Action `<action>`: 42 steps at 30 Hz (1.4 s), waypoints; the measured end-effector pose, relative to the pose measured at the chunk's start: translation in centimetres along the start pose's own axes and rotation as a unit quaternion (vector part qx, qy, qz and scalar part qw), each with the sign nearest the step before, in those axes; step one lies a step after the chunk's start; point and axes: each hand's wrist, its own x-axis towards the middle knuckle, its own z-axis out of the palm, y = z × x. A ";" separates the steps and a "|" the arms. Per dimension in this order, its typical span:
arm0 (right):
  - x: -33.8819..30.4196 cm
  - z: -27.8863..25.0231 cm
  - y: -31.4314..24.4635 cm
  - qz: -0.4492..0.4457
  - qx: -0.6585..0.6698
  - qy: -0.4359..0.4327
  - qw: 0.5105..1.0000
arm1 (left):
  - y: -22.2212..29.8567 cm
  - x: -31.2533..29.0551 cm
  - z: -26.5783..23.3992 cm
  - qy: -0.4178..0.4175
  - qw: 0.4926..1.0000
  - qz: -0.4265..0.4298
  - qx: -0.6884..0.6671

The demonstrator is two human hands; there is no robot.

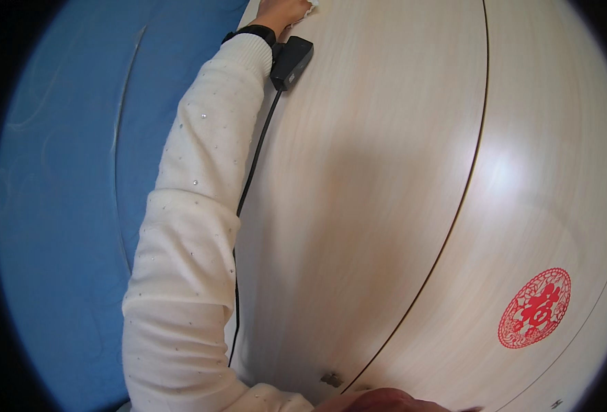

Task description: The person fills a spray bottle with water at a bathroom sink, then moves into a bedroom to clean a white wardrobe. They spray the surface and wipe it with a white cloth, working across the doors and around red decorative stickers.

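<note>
My left arm, in a white knitted sleeve dotted with small shiny beads, stretches up from the lower edge. At the top, my left hand is closed, partly cut off by the frame. A bit of crumpled white cloth, or perhaps tissue, shows at its fingers. The hand is against a pale wood-grain panel, close to its left edge. Around the wrist is a black strap bearing a black box-shaped device. From it a black cable runs down beside the sleeve. My right hand is out of view.
A blue surface with a raised seam fills the left side. One long dark gap divides the wood panels. On the right panel is a red paper-cut decoration. Near the bottom are a small dark fitting and a dark red shape.
</note>
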 end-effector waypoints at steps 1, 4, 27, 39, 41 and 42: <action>-0.1 0.0 0.1 -0.005 0.000 0.022 1.000 | -0.5 -0.8 -0.1 0.003 1.000 0.006 0.015; -0.3 0.2 0.1 0.007 0.007 0.022 1.000 | -1.3 -3.8 -0.9 -0.017 0.999 -0.019 0.026; 1.4 -1.5 -5.0 0.055 0.050 -0.302 0.950 | 13.7 -32.3 -24.3 -0.422 0.807 -0.361 -0.199; 2.6 -2.7 -3.0 0.126 0.142 -0.330 0.925 | 17.9 -28.9 -29.7 -0.405 0.689 -0.233 -0.554; 2.6 -2.8 -3.1 0.135 0.152 -0.332 0.921 | 18.2 -27.7 -29.5 -0.556 0.616 -0.328 -0.450; 2.7 -2.8 -3.1 0.118 0.131 -0.337 0.925 | 18.4 -27.0 -29.4 -0.625 0.581 -0.367 -0.369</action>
